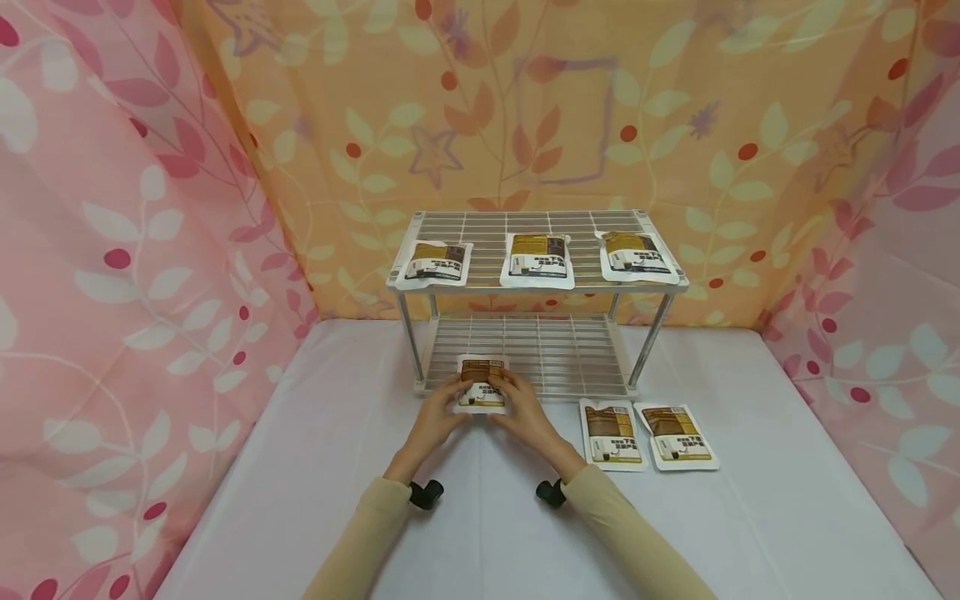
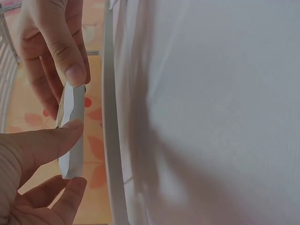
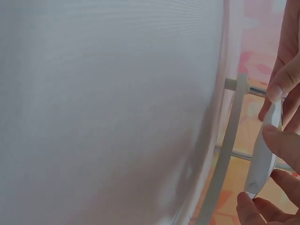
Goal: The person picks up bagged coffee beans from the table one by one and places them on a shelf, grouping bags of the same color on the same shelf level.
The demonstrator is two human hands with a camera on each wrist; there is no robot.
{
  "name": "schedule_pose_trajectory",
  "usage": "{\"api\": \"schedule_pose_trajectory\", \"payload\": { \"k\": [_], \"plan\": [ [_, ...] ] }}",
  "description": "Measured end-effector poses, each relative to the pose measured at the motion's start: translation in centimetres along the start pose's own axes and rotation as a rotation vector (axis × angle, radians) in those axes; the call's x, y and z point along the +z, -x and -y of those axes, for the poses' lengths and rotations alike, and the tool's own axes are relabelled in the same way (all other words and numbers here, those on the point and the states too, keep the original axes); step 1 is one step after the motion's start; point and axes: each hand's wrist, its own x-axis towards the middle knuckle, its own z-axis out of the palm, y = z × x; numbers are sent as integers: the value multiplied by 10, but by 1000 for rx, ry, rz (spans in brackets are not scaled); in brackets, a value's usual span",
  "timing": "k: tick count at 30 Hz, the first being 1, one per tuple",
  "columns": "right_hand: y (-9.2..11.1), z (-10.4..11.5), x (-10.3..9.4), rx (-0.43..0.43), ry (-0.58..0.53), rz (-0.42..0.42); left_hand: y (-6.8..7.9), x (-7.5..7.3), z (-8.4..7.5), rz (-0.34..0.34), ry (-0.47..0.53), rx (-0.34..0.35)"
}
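A white-edged packaged food pouch point(image 1: 482, 398) with a brown and yellow printed front is held between both hands, at the front left edge of the lower wire shelf point(image 1: 555, 354). My left hand point(image 1: 437, 417) pinches its left side and my right hand point(image 1: 527, 410) pinches its right side. In the left wrist view, the pouch point(image 2: 75, 105) appears edge-on between thumbs and fingers, raised off the white cloth. The right wrist view shows the pouch's edge point(image 3: 260, 161) in both hands too.
Three similar pouches point(image 1: 537, 262) lie in a row on the rack's upper shelf point(image 1: 487, 221). Two more pouches point(image 1: 613, 437) lie side by side on the white tablecloth point(image 1: 480, 533) at the right front. Metal posts point(image 1: 651, 342) join the shelves. Patterned curtains point(image 1: 525, 108) surround the table.
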Motion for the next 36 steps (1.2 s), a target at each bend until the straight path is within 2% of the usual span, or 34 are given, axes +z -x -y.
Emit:
{"api": "schedule_pose_trajectory", "payload": {
  "k": [6,16,24,29,36],
  "plan": [
    [-5,1,9,-28,-21,7,1,-7,7,-27,24,-4],
    [-16,3,20,-82,10,38,-1,-15,21,-79,2,11],
    [-26,4,27,-82,40,76,-6,-21,27,-120,-42,26],
    [-34,3,31,-73,75,112,-13,-22,29,-145,-94,9],
    [-39,2,36,-43,51,142,-18,-20,26,-177,-137,-25]
  ]
}}
